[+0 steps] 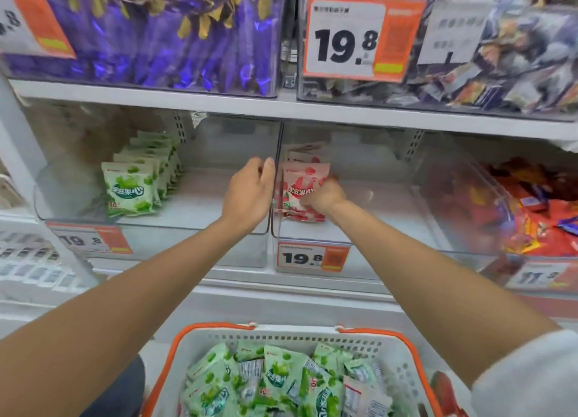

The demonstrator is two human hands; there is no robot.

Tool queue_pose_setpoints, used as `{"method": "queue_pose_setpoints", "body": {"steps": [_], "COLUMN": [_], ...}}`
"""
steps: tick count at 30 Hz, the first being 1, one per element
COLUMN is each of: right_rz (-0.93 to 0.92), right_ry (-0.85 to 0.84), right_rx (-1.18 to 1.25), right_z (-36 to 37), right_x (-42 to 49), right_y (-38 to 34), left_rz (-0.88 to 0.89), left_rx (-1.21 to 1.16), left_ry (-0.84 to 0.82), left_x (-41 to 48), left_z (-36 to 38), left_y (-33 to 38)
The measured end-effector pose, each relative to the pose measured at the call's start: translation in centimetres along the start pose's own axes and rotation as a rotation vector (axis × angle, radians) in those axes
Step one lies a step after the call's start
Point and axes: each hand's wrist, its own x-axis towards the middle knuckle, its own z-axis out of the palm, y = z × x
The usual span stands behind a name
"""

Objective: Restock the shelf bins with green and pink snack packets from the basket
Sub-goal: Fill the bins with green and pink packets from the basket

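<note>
Two clear shelf bins stand side by side on the middle shelf. The left bin (150, 229) holds a row of upright green packets (133, 188). Inside the right bin (391, 216), my right hand (323, 194) grips the front pink packet (300, 179) of a short upright row. My left hand (250, 194) rests with straight fingers on the wall between the two bins. Below, a white basket with orange handles (406, 341) holds several green packets (275, 376); a bit of pink packet (444, 391) shows at its right edge.
The shelf above carries a bin of purple packets (162, 35) and a bin of mixed wrappers (500, 66) with a 19.8 price card (353, 38). A bin of red and orange snacks (531, 216) stands on the right. Price tags (312, 257) hang below the bins.
</note>
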Motion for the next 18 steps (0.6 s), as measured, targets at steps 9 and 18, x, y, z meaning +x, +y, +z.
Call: {"method": "queue_pose_setpoints", "body": {"steps": [9,18], "right_rz": [0.122,0.098], "right_ry": [-0.038,0.010], "right_rx": [-0.005,0.136], "right_z": [0.1,-0.7], "right_x": [-0.7,-0.3], "right_y": [0.7,0.8], "left_rz": [0.000,0.012], "left_rx": [-0.051,-0.033], "left_ry": [-0.005,0.004], "left_x": [-0.2,-0.1], "left_z": [0.0,0.0], "left_y": [0.0,-0.3]}}
